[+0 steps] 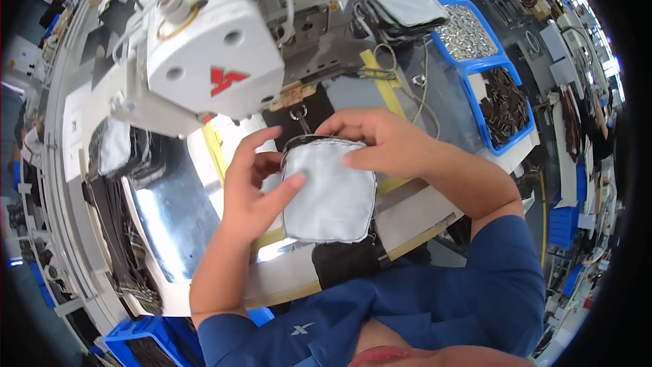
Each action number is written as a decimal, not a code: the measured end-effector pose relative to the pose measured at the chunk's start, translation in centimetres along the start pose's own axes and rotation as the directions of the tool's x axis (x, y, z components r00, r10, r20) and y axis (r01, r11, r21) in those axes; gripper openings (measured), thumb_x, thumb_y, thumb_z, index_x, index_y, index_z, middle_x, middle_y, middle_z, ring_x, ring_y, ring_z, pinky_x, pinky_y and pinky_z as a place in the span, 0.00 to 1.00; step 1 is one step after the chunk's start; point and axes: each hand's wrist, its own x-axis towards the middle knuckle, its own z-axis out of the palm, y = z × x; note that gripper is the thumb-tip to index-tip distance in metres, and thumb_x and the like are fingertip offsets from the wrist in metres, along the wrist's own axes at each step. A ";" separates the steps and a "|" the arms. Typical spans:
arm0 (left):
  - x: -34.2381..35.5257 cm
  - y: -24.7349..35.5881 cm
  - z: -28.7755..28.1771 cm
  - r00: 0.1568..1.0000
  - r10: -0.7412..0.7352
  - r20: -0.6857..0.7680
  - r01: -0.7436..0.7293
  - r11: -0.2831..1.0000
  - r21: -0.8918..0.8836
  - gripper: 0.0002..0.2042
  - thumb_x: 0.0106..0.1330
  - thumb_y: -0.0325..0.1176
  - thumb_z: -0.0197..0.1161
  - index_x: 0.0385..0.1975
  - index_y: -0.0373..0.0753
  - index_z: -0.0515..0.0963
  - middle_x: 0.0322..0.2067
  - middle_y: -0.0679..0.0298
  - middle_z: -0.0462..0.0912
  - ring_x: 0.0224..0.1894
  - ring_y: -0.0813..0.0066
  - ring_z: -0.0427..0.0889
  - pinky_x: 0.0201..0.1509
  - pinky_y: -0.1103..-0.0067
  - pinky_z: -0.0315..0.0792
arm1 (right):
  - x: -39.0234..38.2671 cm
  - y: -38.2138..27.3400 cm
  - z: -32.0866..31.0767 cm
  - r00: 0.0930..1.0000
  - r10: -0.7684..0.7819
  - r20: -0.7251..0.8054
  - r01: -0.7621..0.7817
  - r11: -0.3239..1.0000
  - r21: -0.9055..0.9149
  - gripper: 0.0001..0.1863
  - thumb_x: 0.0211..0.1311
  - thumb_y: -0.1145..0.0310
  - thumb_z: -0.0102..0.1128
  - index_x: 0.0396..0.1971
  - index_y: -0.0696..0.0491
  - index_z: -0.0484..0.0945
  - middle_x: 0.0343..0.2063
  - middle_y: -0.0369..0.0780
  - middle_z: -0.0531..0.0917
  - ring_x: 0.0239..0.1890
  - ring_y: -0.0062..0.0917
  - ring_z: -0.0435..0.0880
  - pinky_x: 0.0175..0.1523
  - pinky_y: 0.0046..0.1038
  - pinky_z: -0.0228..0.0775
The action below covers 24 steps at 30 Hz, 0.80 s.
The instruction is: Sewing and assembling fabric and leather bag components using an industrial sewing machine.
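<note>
A rounded-square fabric panel, pale grey-white on its face with a dark edge, is between my two hands in front of the sewing machine. My left hand has its thumb on the panel's face and its fingers curled at the left edge, the index finger raised. My right hand pinches the top right edge, thumb in front and fingers behind. Just beyond the panel, a metal ring on a dark strap lies on dark cloth under the machine. More dark fabric hangs over the table's front edge.
The white sewing machine head looms at upper left. Stacked panels stand at the back and left, by dark strips. Blue trays hold metal rings and brown pieces. A cord lies right.
</note>
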 end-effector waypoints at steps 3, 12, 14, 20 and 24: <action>0.3 -2.0 -0.4 0.999 -0.034 -0.003 0.034 0.997 0.073 0.22 0.63 0.23 0.74 0.58 0.36 0.79 0.43 0.67 0.82 0.38 0.81 0.79 0.45 0.81 0.77 | -0.3 0.7 0.9 0.991 -0.074 -0.111 0.065 0.995 -0.081 0.19 0.67 0.78 0.60 0.57 0.59 0.75 0.46 0.40 0.84 0.48 0.15 0.82 0.53 0.23 0.75; 0.9 -3.2 -0.8 0.964 0.266 -0.012 -0.243 0.897 0.369 0.08 0.65 0.26 0.71 0.43 0.35 0.84 0.46 0.60 0.81 0.38 0.76 0.78 0.43 0.81 0.74 | 1.2 1.5 2.3 0.967 -0.151 -0.203 0.063 0.922 -0.383 0.07 0.70 0.74 0.63 0.44 0.61 0.80 0.45 0.39 0.85 0.43 0.15 0.82 0.47 0.22 0.74; 0.8 -3.1 -1.1 0.982 0.187 0.010 -0.179 0.922 0.343 0.07 0.67 0.25 0.69 0.43 0.34 0.83 0.47 0.62 0.79 0.44 0.76 0.77 0.48 0.81 0.72 | 1.6 1.6 2.0 0.959 -0.206 -0.193 0.096 0.881 -0.463 0.07 0.70 0.74 0.63 0.43 0.60 0.80 0.44 0.40 0.86 0.43 0.18 0.82 0.48 0.23 0.75; 1.2 -3.1 -1.3 0.999 0.033 0.038 -0.038 0.992 0.124 0.05 0.71 0.27 0.64 0.40 0.32 0.82 0.50 0.62 0.78 0.49 0.76 0.74 0.56 0.80 0.67 | 2.5 1.0 1.9 0.916 -0.384 -0.113 0.248 0.766 -0.594 0.07 0.65 0.73 0.66 0.41 0.59 0.82 0.42 0.42 0.86 0.42 0.29 0.84 0.49 0.29 0.76; 1.3 -3.3 -1.1 0.999 0.033 0.036 -0.036 0.995 0.089 0.05 0.71 0.27 0.66 0.41 0.32 0.83 0.48 0.64 0.80 0.36 0.83 0.74 0.41 0.83 0.70 | 2.8 0.6 2.4 0.688 -0.716 0.122 0.371 0.202 -0.907 0.07 0.56 0.76 0.67 0.36 0.55 0.83 0.34 0.40 0.82 0.39 0.34 0.82 0.44 0.33 0.75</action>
